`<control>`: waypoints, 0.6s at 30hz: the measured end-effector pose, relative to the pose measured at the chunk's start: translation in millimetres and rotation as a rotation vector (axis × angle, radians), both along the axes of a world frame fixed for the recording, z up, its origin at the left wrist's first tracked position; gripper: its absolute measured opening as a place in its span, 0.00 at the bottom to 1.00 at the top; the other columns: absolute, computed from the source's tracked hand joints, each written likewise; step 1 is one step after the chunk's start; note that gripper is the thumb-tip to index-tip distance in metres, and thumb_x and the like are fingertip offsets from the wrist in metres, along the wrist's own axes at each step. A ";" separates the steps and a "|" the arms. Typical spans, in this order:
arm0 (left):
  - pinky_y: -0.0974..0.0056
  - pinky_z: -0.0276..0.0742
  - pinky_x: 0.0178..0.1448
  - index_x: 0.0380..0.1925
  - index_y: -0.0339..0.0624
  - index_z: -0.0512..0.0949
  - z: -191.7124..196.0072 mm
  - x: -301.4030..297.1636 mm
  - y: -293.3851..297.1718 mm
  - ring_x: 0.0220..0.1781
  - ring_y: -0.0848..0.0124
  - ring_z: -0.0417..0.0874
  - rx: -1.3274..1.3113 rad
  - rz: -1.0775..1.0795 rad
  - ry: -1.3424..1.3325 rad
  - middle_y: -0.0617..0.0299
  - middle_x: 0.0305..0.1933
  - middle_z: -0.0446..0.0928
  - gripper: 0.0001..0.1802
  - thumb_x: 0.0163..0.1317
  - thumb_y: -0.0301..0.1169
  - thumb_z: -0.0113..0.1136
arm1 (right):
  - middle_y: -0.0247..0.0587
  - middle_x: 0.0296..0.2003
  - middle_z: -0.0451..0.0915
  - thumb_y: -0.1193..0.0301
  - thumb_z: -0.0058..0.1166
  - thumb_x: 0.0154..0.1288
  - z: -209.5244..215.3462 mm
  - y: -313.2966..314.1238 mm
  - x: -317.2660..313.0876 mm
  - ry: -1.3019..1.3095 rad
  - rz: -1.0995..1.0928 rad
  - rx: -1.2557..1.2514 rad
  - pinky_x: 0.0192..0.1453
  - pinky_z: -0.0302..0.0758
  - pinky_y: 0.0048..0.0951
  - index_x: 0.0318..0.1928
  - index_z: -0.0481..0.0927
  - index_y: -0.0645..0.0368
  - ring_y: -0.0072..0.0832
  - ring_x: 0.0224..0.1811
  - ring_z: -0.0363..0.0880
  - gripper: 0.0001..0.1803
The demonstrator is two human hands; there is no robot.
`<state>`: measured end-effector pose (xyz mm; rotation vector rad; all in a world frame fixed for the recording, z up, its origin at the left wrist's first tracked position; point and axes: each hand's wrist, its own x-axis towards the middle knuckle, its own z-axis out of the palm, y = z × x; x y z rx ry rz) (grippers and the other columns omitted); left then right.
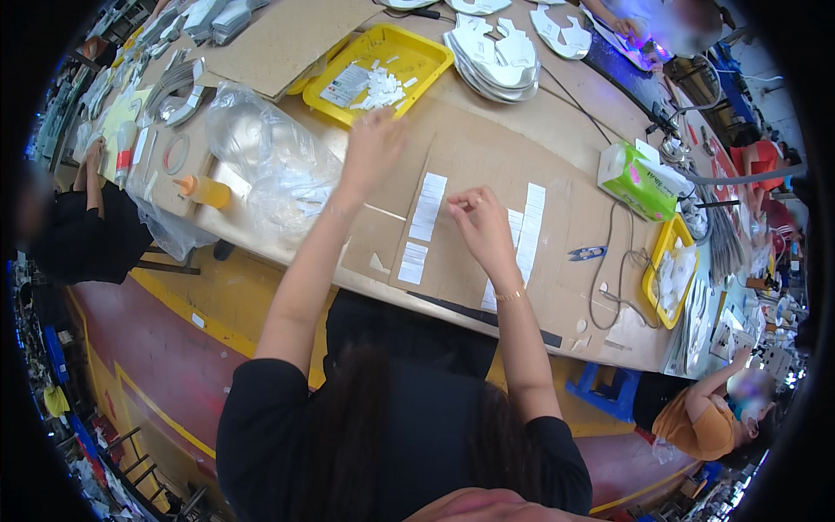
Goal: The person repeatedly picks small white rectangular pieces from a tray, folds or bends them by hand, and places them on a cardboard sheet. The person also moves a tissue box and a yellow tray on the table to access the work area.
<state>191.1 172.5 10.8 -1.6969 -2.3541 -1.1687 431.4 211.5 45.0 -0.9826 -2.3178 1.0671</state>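
Note:
My left hand (pixel 374 155) is smeared by motion just in front of a yellow tray (pixel 323 106); its fingers do not show clearly. In that tray lie a heap of small white pieces (pixel 383 87) and a printed card or packet (pixel 346 84). My right hand (pixel 484 228) hovers over a cardboard sheet (pixel 474 157), thumb and fingertips drawn together; whatever they pinch, if anything, is too small to make out. Columns of white label-like strips lie on the cardboard, a left column (pixel 428 207) and a right column (pixel 531 230), the right one partly hidden by my right hand and forearm.
Clear plastic bags (pixel 270 161) and an orange-capped bottle (pixel 205 190) lie to the left. Blue thread snips (pixel 588 253), a cable (pixel 614 287), a green tissue pack (pixel 637 181) and another yellow tray (pixel 654 277) sit right. Stacked white panels (pixel 496 56) stand behind. Other people work nearby.

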 end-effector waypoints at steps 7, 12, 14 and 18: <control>0.52 0.65 0.67 0.49 0.41 0.80 -15.2 68.3 -71.5 0.64 0.49 0.71 -0.202 -0.182 -0.187 0.49 0.60 0.74 0.16 0.60 0.29 0.60 | 0.35 0.49 0.72 0.65 0.65 0.56 -32.5 42.7 -51.4 -0.270 -0.024 0.218 0.61 0.55 0.51 0.39 0.83 0.52 0.36 0.57 0.68 0.10; 0.50 0.57 0.73 0.49 0.41 0.80 -22.8 75.3 -78.0 0.68 0.52 0.68 -0.127 -0.189 -0.077 0.51 0.60 0.74 0.15 0.61 0.27 0.58 | 0.35 0.48 0.72 0.64 0.66 0.55 -37.1 49.2 -53.2 -0.336 0.025 0.192 0.59 0.56 0.50 0.36 0.82 0.52 0.38 0.55 0.67 0.10; 0.50 0.55 0.74 0.49 0.42 0.80 -24.4 76.2 -78.5 0.69 0.53 0.67 -0.134 -0.184 -0.089 0.51 0.60 0.74 0.15 0.61 0.27 0.58 | 0.35 0.48 0.71 0.64 0.66 0.54 -38.0 51.5 -52.9 -0.327 0.033 0.189 0.59 0.55 0.50 0.35 0.81 0.52 0.39 0.55 0.67 0.10; 0.49 0.55 0.73 0.48 0.42 0.81 -25.1 78.5 -78.7 0.69 0.55 0.68 -0.124 -0.169 -0.089 0.53 0.59 0.75 0.14 0.62 0.27 0.57 | 0.35 0.48 0.71 0.63 0.67 0.54 -37.0 53.6 -53.4 -0.366 0.053 0.180 0.59 0.55 0.49 0.34 0.81 0.51 0.39 0.55 0.67 0.10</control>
